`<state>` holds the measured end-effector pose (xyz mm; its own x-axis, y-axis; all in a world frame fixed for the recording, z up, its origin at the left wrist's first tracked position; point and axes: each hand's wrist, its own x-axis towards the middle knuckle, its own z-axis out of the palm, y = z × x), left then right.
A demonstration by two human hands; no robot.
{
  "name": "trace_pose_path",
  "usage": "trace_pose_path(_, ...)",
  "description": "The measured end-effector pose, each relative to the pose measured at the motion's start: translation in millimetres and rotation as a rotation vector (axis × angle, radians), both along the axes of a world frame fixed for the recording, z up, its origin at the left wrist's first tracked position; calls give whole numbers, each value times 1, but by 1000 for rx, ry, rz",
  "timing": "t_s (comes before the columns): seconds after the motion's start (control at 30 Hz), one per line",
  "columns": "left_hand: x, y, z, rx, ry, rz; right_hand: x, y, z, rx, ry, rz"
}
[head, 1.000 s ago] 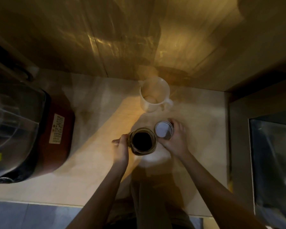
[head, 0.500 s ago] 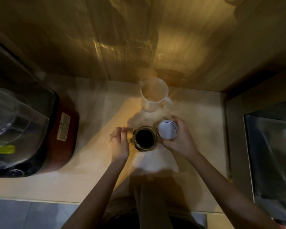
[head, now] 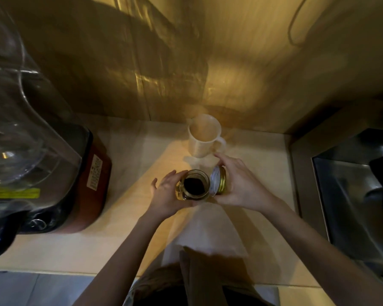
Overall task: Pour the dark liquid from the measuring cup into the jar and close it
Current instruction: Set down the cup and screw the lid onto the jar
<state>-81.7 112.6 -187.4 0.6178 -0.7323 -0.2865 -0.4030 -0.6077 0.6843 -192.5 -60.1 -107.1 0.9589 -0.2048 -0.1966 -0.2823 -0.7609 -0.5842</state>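
Lid (head: 219, 181) now tipped on edge in right hand (head: 241, 186), touching jar (head: 194, 188) rim at 3 o'clock. Left hand (head: 167, 195) cups filled jar. Cup (head: 202, 135) empty at 12 o'clock on bench (head: 119, 217). Capping next.

Glass jar (head: 192, 186) upright, open, dark liquid inside. Gold-rimmed lid (head: 218, 180) tilted at its 3 o'clock. Empty measuring cup (head: 203, 135) at 12 o'clock.

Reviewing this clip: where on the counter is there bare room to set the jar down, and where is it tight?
Bare counter lies between the blender and the left hand, and right of the right hand toward the sink. It is crowded around the jar, lid and measuring cup.
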Motion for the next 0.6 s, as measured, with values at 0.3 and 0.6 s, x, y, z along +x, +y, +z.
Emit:
trace_pose_path(0.3, 1, 1, 0, -70, 59, 68, 34, 28, 6, -283, 74, 249)
trace_pose_path(0.6, 0, 2, -11, -79, 76, 109, 48, 38, 2, -572, 117, 414)
